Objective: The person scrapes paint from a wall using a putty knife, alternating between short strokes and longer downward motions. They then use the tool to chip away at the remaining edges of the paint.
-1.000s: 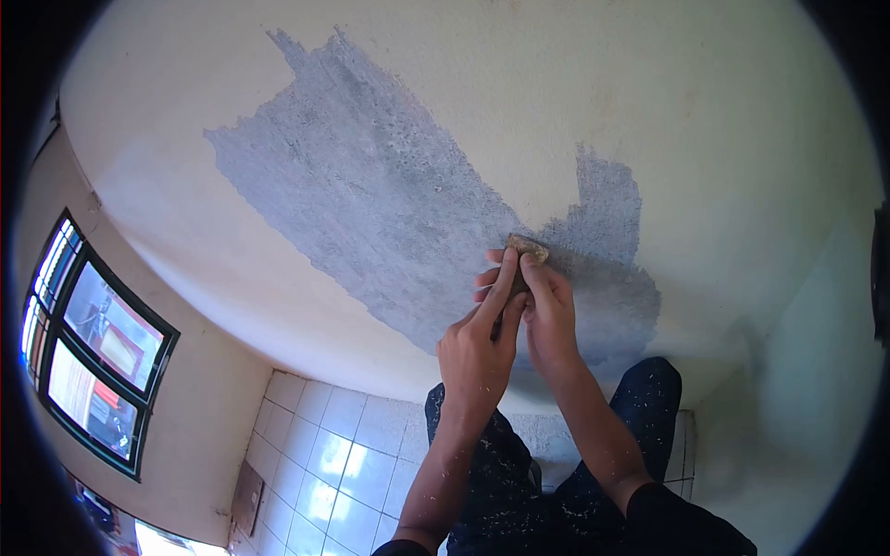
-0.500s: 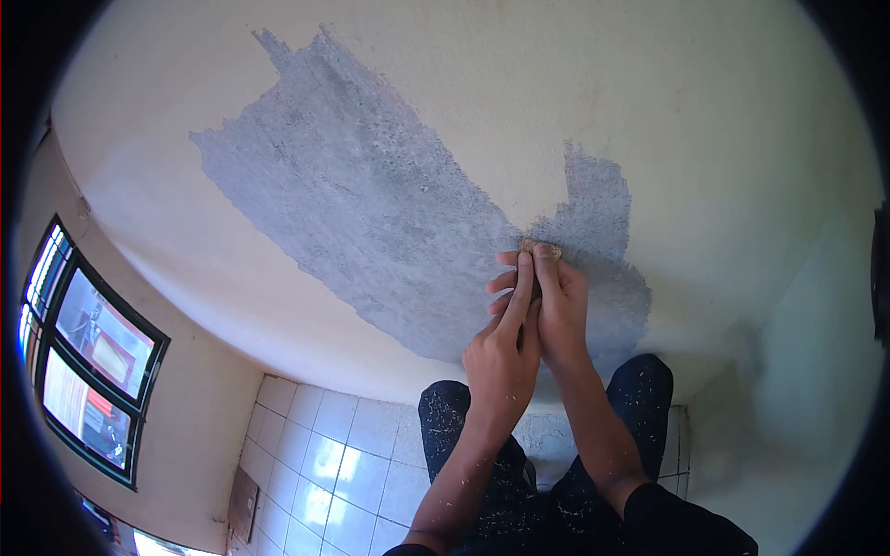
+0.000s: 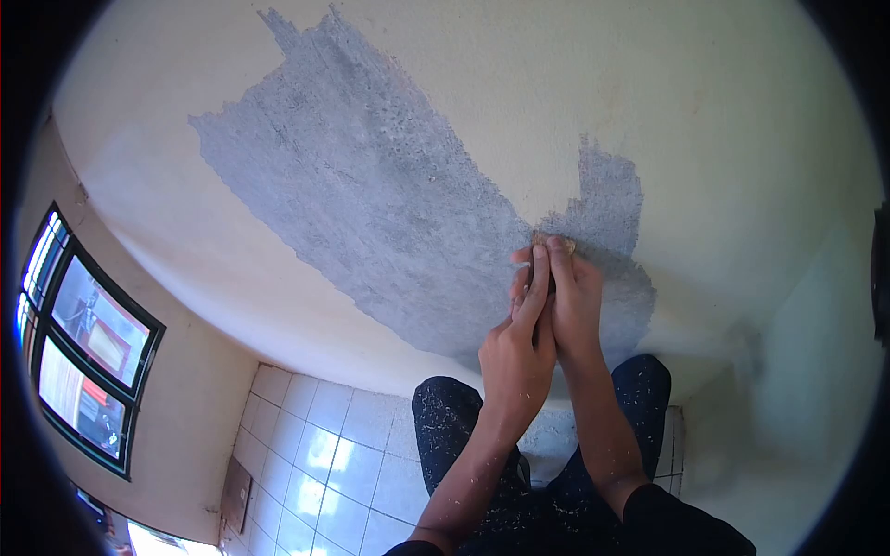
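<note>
Both hands press one small tan pad, probably a folded piece of sandpaper (image 3: 553, 243), flat against the wall (image 3: 723, 120), a little right of the frame's centre. The left hand (image 3: 517, 357) lays its long index finger along the back of the pad, and the right hand (image 3: 577, 310) lies just beside it, with fingertips on the upper edge. So the grip of each hand is narrow and closed on the pad; two hands together give more pressure for rubbing the surface. The pad sits at the border where the cream paint meets the bare grey patch (image 3: 371, 185), which runs from the upper left of the frame down to the hands.

Below, dark trousers (image 3: 464, 435) carry many pale flecks of dust. A white tiled floor (image 3: 324, 463) shows at lower left, and a dark-framed window (image 3: 83, 352) is at the left edge.
</note>
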{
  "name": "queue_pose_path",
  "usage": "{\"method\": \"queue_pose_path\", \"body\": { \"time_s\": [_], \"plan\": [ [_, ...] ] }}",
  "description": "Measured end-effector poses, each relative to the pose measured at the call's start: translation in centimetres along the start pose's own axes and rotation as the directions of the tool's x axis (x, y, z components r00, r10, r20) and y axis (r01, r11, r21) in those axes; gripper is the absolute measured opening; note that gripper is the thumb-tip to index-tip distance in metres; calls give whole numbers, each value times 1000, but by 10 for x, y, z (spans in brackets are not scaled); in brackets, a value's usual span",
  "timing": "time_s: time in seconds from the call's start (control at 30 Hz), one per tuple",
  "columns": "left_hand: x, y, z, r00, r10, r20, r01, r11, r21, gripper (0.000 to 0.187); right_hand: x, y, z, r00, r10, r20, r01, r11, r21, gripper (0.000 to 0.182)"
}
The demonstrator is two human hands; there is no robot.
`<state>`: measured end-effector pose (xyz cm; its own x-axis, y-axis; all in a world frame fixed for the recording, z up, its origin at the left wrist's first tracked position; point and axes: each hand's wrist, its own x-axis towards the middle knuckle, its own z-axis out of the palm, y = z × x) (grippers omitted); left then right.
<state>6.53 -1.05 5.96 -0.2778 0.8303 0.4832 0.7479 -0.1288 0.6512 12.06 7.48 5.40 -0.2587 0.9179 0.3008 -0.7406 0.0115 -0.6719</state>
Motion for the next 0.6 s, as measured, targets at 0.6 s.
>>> {"method": "queue_pose_path", "body": {
  "time_s": [0.6],
  "plan": [
    [1,-4,5,1000,9,-21,-10,999,-32,59,0,0,-1,1000,-24,11,24,999,-33,47]
  ]
}}
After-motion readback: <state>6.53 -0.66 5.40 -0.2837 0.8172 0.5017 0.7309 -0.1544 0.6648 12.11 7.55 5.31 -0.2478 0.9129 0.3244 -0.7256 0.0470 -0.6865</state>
